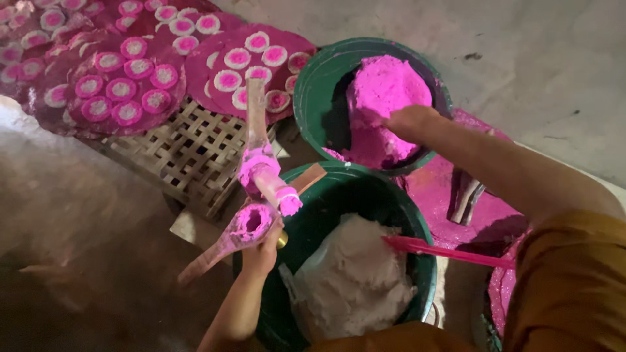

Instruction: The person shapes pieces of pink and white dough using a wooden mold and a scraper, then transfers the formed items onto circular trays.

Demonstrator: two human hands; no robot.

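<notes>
The left hand [262,251] pinched a pink-smeared wooden mould [251,225] over the near bowl [417,254] of grey dough [352,277], while the right hand [407,120], grip curled, dug into pink dough [385,98] in the far bowl [313,91].

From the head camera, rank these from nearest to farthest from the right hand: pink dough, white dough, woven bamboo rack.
1. Pink dough, in the upper green bowl, touched by the right hand.
2. White dough, in the lower bowl, below the hand.
3. Woven bamboo rack, far left.
</notes>
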